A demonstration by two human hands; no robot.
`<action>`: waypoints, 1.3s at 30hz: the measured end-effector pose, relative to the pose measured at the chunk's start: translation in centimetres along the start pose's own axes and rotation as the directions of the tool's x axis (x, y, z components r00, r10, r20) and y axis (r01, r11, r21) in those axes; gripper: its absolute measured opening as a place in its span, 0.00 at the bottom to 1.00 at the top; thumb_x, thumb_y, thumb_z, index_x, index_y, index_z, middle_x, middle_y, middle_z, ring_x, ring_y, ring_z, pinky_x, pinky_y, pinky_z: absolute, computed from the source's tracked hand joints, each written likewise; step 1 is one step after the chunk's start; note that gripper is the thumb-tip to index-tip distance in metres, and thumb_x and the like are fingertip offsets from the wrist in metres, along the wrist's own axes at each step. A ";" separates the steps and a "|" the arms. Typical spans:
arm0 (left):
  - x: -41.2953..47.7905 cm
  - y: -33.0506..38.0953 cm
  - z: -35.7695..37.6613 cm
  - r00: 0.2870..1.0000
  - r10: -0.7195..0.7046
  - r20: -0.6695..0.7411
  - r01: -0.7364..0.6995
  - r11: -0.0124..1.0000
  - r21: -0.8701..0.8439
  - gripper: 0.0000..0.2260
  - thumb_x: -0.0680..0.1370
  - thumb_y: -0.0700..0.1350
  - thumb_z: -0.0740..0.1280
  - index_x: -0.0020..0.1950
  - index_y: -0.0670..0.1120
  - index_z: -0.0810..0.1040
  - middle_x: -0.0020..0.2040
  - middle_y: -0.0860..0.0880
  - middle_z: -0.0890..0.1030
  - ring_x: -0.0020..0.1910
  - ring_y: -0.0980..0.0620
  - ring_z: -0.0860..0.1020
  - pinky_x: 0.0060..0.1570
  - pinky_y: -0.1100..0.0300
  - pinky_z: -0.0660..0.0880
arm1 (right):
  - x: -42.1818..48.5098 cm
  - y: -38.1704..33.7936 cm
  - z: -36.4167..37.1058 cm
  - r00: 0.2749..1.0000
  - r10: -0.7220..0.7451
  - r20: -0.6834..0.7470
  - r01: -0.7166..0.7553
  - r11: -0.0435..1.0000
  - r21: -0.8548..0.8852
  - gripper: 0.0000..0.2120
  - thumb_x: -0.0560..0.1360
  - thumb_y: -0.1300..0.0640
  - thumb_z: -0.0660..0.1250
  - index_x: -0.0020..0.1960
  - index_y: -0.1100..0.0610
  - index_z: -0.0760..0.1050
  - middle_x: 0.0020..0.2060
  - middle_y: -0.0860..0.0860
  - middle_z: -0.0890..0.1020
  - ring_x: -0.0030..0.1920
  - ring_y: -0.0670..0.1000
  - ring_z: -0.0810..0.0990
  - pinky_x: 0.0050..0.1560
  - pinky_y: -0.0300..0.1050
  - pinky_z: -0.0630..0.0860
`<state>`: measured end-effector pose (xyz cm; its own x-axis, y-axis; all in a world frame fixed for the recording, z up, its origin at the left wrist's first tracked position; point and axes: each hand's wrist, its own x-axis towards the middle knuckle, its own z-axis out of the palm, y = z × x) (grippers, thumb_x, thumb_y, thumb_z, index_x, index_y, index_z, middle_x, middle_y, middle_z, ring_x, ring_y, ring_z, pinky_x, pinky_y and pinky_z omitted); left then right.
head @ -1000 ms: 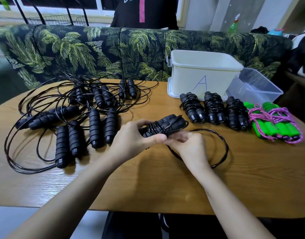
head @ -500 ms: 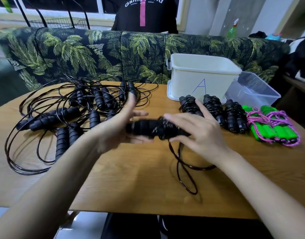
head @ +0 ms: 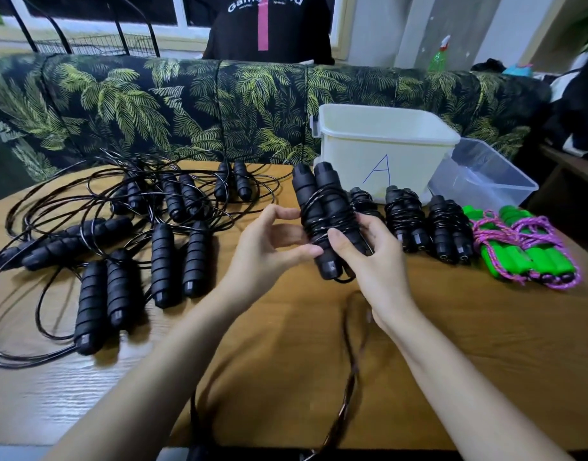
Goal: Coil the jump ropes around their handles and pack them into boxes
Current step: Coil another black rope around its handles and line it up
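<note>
Gripping the pair of black handles [head: 322,207] just above the table [head: 286,361], the right hand [head: 375,261] lays its thumb across the front and curls its fingers round behind, so the pair stands nearly upright, its top leaning a little to the left. Several turns of cord [head: 329,224] already bind the two handles together. The left hand [head: 269,241] sits at the bundle's side with thumb and forefinger bent in against the wraps (whether they pinch a strand, I cannot tell). A loose tail [head: 351,367] of the cord hangs blurred toward the table's near edge, so this rope looks only partly wound.

Just right of the hands lie three coiled black bundles [head: 405,217], then two green-handled ropes [head: 518,254] tied in pink cord. These look finished but not packed. The white box [head: 382,151] marked A and the clear box [head: 478,174] stand behind them; the clear one shows nothing inside, and the white one's inside is hidden.

On the left sprawl the loose black ropes [head: 120,227], several pairs in a tangle. By my reckoning, most of the coiling and all of the packing remain.
</note>
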<state>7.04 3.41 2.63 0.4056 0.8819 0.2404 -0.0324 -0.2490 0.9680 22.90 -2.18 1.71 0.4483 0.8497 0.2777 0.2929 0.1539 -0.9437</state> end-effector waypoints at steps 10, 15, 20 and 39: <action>3.8 -1.8 -0.1 1.000 -0.008 0.020 0.010 0.995 -0.104 0.18 0.70 0.33 0.73 0.58 0.41 0.75 0.47 0.47 0.87 0.47 0.53 0.85 0.47 0.63 0.78 | 2.5 1.5 0.4 0.991 -0.114 0.072 0.132 0.928 -0.347 0.33 0.81 0.49 0.62 0.81 0.50 0.50 0.77 0.47 0.62 0.72 0.44 0.63 0.65 0.32 0.61; 4.5 -3.2 0.1 1.000 0.008 0.005 -0.008 0.998 -0.059 0.19 0.69 0.37 0.75 0.57 0.41 0.76 0.46 0.45 0.87 0.46 0.52 0.85 0.47 0.63 0.79 | 2.7 1.9 0.7 0.942 -0.246 0.228 0.336 0.692 -0.639 0.32 0.81 0.45 0.50 0.77 0.34 0.33 0.79 0.49 0.57 0.75 0.52 0.61 0.76 0.63 0.55; 4.2 -3.7 -0.6 0.995 0.102 -0.016 -0.101 0.994 0.036 0.19 0.66 0.45 0.77 0.54 0.44 0.77 0.42 0.46 0.86 0.43 0.52 0.85 0.49 0.63 0.78 | 2.1 1.9 1.0 0.944 -0.142 0.299 0.321 0.617 -0.719 0.48 0.68 0.32 0.58 0.77 0.38 0.30 0.79 0.51 0.54 0.76 0.53 0.62 0.77 0.66 0.44; 4.3 -4.9 -1.1 0.994 0.051 0.093 -0.033 0.982 -0.184 0.42 0.60 0.59 0.82 0.69 0.51 0.69 0.53 0.52 0.84 0.47 0.53 0.82 0.50 0.59 0.78 | 0.4 2.8 1.7 0.934 -0.244 0.263 0.297 0.936 -0.187 0.39 0.74 0.47 0.63 0.79 0.36 0.45 0.76 0.44 0.59 0.77 0.48 0.59 0.73 0.59 0.64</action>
<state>7.95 8.86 -0.95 0.4869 0.8269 0.2814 -0.2135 -0.1998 0.9563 22.44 -0.51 -1.16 0.1251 0.8882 0.4421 0.5653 0.3024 -0.7675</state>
